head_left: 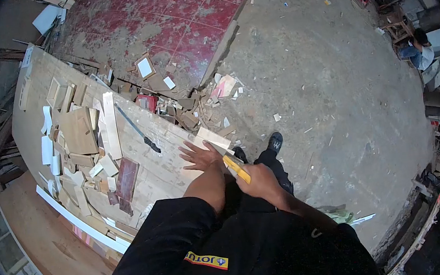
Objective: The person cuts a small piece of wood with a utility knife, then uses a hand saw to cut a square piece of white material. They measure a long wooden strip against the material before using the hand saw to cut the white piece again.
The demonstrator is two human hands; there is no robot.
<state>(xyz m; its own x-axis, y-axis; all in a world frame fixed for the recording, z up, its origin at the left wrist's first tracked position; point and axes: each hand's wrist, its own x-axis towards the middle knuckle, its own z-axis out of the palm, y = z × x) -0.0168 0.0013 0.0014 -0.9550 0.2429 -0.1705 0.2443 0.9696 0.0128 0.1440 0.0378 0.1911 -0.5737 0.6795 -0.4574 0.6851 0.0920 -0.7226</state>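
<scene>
My right hand (261,181) is closed around the yellow handle of a handsaw (237,169). The saw's narrow blade points forward and left, lying against a pale wooden board (213,137) at the workbench's edge. My left hand (197,155) lies with fingers spread on the bench top, its thumb side near the board and the blade. How far the board reaches under the hand is hidden. Left of that hand, a long thin tool with a dark blade and black handle (151,145) rests on the wooden workbench (173,179).
Several wood offcuts (79,131) and a dark reddish board (127,179) cover the bench's left part. Scrap wood (187,114) is heaped on the floor beyond its edge. A seated person (422,50) is far right, on the concrete floor's (334,85) margin.
</scene>
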